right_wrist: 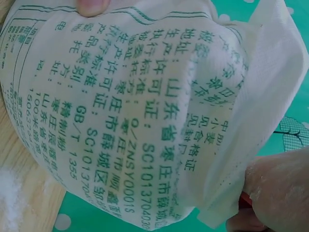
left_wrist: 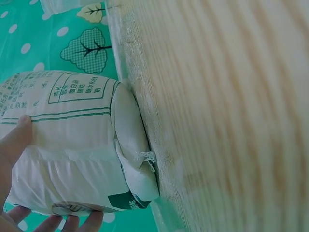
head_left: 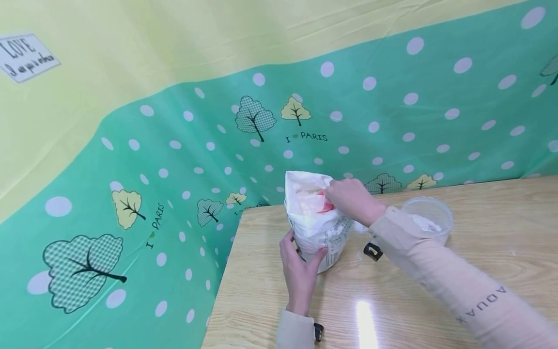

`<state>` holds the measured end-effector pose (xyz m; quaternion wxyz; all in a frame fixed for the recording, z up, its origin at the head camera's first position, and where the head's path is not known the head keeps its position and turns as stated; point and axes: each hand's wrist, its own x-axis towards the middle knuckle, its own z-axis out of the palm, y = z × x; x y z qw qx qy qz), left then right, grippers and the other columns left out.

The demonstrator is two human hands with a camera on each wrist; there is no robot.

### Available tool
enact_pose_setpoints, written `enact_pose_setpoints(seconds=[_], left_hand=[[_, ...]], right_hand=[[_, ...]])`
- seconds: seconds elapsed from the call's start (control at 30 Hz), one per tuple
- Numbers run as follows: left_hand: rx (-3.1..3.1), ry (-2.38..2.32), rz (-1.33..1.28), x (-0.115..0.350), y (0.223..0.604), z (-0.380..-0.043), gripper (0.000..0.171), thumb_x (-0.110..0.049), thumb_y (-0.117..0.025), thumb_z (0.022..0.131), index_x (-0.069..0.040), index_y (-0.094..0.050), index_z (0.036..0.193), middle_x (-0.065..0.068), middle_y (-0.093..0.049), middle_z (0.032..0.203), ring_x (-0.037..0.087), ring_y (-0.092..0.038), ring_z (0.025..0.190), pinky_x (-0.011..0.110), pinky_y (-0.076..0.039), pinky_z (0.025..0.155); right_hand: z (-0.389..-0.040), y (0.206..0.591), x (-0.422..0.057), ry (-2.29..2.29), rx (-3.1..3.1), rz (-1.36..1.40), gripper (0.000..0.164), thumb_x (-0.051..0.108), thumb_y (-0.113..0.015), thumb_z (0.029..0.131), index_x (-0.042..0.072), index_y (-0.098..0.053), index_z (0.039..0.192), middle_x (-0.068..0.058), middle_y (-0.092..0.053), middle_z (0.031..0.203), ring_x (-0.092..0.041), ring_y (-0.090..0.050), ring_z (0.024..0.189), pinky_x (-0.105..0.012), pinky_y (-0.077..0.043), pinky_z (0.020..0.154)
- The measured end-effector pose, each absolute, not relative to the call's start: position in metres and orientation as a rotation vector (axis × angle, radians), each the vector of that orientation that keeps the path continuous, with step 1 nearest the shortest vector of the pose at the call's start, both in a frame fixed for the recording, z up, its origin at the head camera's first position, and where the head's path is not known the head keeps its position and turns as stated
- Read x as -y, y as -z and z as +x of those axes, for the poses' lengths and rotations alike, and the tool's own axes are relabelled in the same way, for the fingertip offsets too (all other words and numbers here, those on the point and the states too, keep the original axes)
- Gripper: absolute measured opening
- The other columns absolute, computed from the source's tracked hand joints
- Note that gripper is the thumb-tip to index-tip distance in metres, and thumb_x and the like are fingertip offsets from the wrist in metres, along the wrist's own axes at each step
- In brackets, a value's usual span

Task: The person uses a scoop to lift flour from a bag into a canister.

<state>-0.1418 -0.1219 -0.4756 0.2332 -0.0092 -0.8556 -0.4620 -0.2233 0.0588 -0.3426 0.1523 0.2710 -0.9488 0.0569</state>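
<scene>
A white flour bag (head_left: 311, 218) with green print stands open at the top on the wooden table. My left hand (head_left: 300, 266) grips its lower side, thumb on the near face and fingers round the left; the left wrist view shows this hand (left_wrist: 14, 169) at the same bag (left_wrist: 72, 140). At the bag's mouth, my right hand (head_left: 355, 198) holds a red object (head_left: 326, 201) that dips inside, its full shape hidden. In the right wrist view the right hand (right_wrist: 277, 193) is beside the rim of the printed bag (right_wrist: 130, 111).
Behind my right forearm, a clear bowl (head_left: 445, 215) with white powder inside stands on the wooden table (head_left: 257, 271). White powder (right_wrist: 9, 191) lies spilled on the tabletop near the bag. A green and yellow patterned curtain (head_left: 244, 160) hangs behind and left of the table.
</scene>
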Motion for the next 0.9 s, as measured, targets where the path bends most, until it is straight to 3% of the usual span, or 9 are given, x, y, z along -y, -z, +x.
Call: enact_pose_setpoints(seconds=[0.53,0.9], left_hand=[[2.351,1.263,-0.023,0.121,0.474,-0.142,0.086,-0.039,-0.087,0.073,-0.018,-0.041,0.142,-0.002,-0.047,0.134,0.015,-0.048,0.126,0.042,-0.054,0.097],[2.352,1.274,0.001,0.12,0.472,-0.14,0.086,-0.037,-0.088,0.072,-0.017,-0.042,0.142,-0.002,-0.048,0.135,0.016,-0.048,0.126,0.042,-0.054,0.097]], right_hand=[[-0.227,0.353,-0.06,-0.252,2.711,0.765,0.013,0.009,-0.064,0.093,0.007,-0.071,0.082,-0.01,-0.066,0.079,-0.022,-0.056,0.062,-0.041,-0.056,0.052],[-0.231,0.359,-0.067,-0.444,2.788,0.785,0.014,0.018,-0.065,0.096,0.013,-0.071,0.085,-0.004,-0.061,0.077,-0.019,-0.051,0.062,-0.035,-0.052,0.052]])
